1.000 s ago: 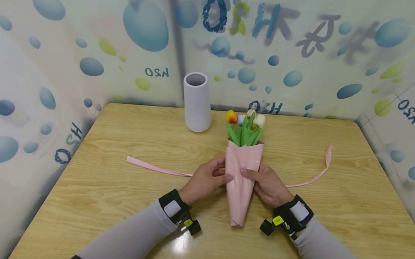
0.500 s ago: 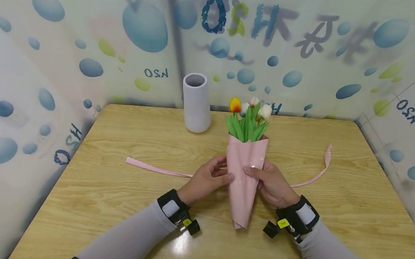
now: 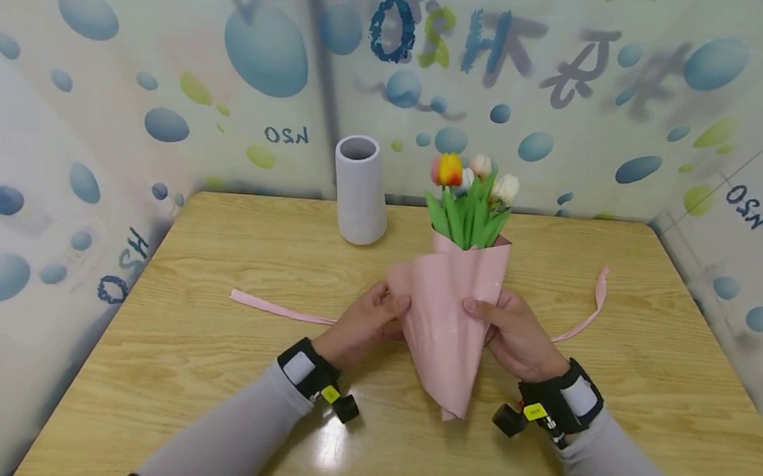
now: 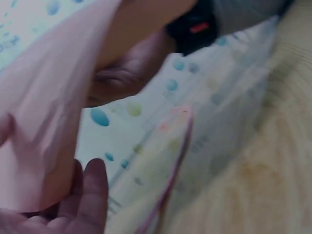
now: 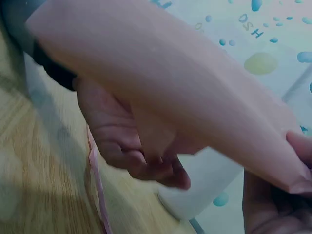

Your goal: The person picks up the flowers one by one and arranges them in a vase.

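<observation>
A bunch of tulips (image 3: 472, 193), with orange-yellow, white and bluish heads and green leaves, stands in a cone of pink wrapping paper (image 3: 446, 310). My left hand (image 3: 363, 322) pinches the loose left flap of the paper, thumb in front, pulling it out from the cone. The right hand (image 3: 523, 337) grips the bouquet from its right side, thumb across the front. In the right wrist view, the left hand's fingers (image 5: 156, 173) curl under the paper edge. A pink ribbon (image 3: 275, 307) lies behind the bouquet, its middle hidden and its ends reaching out both sides.
A white cylindrical vase (image 3: 360, 199) stands upright at the back of the wooden table (image 3: 219, 248), left of the flowers. A patterned backdrop (image 3: 268, 50) rises along the table's back edge and sides.
The bouquet has risen and shifted right, with the tulips higher against the backdrop. My left hand has drawn the paper's left flap outward, so the wrap is wider.
</observation>
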`<state>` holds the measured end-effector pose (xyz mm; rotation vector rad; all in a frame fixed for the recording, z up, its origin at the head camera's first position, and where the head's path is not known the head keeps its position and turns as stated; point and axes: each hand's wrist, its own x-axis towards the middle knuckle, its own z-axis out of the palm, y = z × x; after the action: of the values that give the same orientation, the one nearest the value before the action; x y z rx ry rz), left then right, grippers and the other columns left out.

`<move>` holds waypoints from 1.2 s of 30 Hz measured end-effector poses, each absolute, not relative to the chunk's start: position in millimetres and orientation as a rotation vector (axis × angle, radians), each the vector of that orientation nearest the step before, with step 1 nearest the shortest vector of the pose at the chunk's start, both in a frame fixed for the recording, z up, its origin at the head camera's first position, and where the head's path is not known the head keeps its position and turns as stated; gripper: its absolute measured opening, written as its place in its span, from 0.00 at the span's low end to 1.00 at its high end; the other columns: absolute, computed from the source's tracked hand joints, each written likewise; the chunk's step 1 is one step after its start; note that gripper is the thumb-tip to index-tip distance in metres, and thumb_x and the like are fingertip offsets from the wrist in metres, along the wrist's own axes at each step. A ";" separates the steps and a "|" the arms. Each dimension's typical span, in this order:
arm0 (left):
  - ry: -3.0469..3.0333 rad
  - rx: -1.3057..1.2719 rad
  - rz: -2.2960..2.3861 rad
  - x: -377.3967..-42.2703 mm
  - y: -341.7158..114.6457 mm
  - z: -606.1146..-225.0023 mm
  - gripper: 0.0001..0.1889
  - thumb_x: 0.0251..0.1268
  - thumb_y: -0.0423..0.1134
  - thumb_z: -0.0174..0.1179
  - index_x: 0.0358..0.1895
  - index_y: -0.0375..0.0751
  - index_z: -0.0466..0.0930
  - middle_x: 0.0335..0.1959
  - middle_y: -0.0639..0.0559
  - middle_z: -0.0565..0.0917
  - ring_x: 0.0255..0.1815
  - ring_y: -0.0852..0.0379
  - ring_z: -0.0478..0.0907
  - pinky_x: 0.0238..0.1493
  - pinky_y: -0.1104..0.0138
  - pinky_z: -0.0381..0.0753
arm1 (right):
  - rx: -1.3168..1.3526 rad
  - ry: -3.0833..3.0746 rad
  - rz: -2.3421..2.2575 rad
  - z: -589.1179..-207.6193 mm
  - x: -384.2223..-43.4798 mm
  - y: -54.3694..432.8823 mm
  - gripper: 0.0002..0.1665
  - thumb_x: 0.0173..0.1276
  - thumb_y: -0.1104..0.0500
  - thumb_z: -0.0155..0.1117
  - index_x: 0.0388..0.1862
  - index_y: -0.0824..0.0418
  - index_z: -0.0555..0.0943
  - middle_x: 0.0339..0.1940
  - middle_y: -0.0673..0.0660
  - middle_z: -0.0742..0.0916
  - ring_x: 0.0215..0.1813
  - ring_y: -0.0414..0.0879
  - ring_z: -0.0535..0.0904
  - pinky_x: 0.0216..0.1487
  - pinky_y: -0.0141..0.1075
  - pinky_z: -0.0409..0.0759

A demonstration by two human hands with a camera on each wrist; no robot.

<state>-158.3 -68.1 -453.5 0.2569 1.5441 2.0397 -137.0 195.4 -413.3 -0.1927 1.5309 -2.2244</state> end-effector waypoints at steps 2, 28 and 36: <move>1.511 0.212 2.022 -163.8 -73.7 -451.4 0.29 0.80 0.47 0.57 0.75 0.35 0.63 0.56 0.50 0.82 0.53 0.57 0.84 0.59 0.55 0.85 | -0.166 1.538 -2.229 -416.8 -140.5 198.0 0.13 0.82 0.65 0.54 0.62 0.58 0.73 0.52 0.49 0.87 0.54 0.39 0.86 0.52 0.32 0.85; 1.696 0.111 1.918 -179.8 -106.9 -432.0 0.28 0.73 0.31 0.60 0.73 0.32 0.67 0.46 0.50 0.87 0.43 0.58 0.88 0.48 0.65 0.87 | 0.052 1.683 -2.140 -467.3 -166.3 203.0 0.21 0.81 0.60 0.58 0.68 0.64 0.69 0.46 0.45 0.91 0.48 0.38 0.88 0.47 0.34 0.87; 1.663 0.143 1.887 -177.0 -102.6 -434.9 0.26 0.74 0.37 0.60 0.71 0.35 0.67 0.50 0.48 0.88 0.47 0.54 0.89 0.55 0.52 0.87 | 0.070 1.872 -1.984 -470.8 -168.6 194.0 0.32 0.79 0.58 0.62 0.74 0.70 0.66 0.47 0.46 0.89 0.46 0.37 0.87 0.46 0.32 0.85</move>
<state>-177.0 -102.6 -434.9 0.1427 1.6628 1.8866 -168.6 194.0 -470.8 0.0699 1.8717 -1.9839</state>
